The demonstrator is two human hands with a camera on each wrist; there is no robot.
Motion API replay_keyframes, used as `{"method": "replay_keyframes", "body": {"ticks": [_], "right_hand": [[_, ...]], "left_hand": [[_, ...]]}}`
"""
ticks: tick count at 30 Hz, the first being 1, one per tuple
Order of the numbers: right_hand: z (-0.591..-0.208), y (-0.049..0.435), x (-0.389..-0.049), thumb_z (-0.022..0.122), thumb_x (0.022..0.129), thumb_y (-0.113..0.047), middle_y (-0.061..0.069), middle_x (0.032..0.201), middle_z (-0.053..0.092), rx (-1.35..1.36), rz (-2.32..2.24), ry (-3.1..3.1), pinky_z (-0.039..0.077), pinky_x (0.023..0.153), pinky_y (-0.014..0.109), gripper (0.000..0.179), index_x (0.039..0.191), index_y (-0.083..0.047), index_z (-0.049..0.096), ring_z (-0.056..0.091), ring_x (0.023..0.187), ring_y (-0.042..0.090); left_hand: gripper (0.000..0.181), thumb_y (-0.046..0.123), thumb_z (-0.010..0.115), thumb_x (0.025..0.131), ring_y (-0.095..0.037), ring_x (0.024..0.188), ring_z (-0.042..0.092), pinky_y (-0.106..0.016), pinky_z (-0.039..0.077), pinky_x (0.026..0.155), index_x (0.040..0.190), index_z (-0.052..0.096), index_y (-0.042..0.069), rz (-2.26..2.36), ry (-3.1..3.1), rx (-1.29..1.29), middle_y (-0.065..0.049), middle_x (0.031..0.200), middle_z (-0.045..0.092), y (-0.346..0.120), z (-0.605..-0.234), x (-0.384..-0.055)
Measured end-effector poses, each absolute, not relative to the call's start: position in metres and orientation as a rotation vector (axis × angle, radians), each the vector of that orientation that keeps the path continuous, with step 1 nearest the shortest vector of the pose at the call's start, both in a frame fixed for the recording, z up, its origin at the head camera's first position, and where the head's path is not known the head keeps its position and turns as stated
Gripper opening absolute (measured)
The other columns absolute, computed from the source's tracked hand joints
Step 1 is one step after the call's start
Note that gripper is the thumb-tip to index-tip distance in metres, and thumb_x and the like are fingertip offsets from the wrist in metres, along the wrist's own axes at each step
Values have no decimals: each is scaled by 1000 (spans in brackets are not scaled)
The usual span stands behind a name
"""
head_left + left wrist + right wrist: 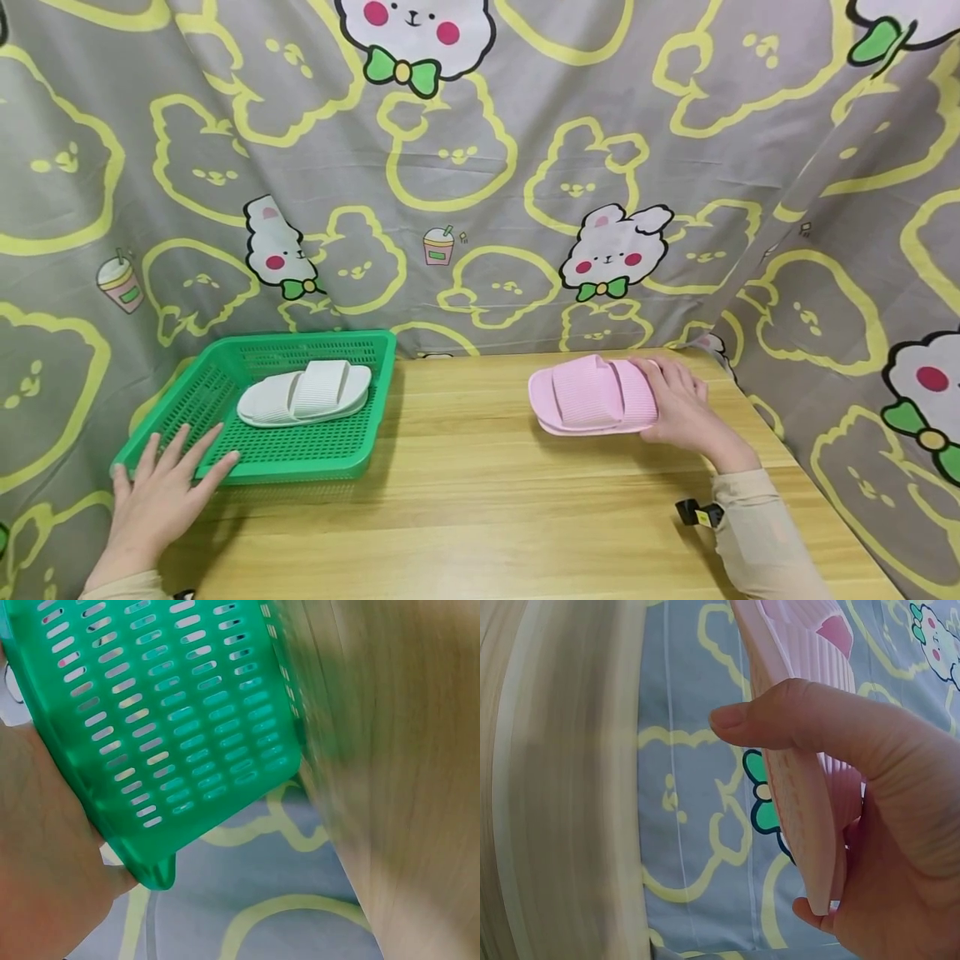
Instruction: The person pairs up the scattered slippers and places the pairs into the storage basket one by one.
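My right hand (678,404) grips a nested pair of pink slippers (588,396) by the right end, with the thumb (780,716) along the near side. In the right wrist view, the slippers' pale sole edge stands apart from the table. On the left side of the table is a green plastic basket (300,471). Inside it lies a pair of white slippers (266,396), also nested, with ribbed straps. My left hand (161,492) rests on the basket's near left rim, fingers spread and pointing inward. In the left wrist view, the basket's slotted wall (172,712) fills the upper part.
The light wooden table (465,508) extends between basket and slippers and toward the front. A grey curtain (480,167) with yellow cartoon outlines hangs behind it and at both sides. A black wrist device (699,513) sits by the right sleeve (765,533).
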State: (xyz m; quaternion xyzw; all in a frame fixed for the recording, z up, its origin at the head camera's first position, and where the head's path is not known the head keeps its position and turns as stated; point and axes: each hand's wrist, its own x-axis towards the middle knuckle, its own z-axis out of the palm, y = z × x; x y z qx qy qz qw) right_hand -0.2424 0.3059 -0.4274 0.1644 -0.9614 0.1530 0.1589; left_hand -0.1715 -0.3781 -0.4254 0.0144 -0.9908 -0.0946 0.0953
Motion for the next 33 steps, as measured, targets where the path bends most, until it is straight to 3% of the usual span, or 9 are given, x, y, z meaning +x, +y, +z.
{"method": "replay_keyframes", "body": {"ticks": [19, 33], "right_hand": [[-416, 286, -250, 80, 43, -30, 11, 126, 35, 497, 417, -2686, 22, 86, 54, 103, 134, -21, 32, 28, 119, 32], [-409, 269, -256, 80, 43, -30, 13, 129, 33, 514, 421, -2684, 24, 87, 57, 105, 135, -22, 29, 28, 119, 33]], "left_hand": [[67, 61, 37, 86, -50, 130, -15, -72, -23, 84, 143, 10, 37, -291, -2937, 54, -22, 149, 7, -377, -428, -168], [68, 61, 37, 86, -49, 131, -14, -72, -24, 85, 143, 11, 36, -293, -2938, 45, -23, 148, 8, -377, -427, -169]]}}
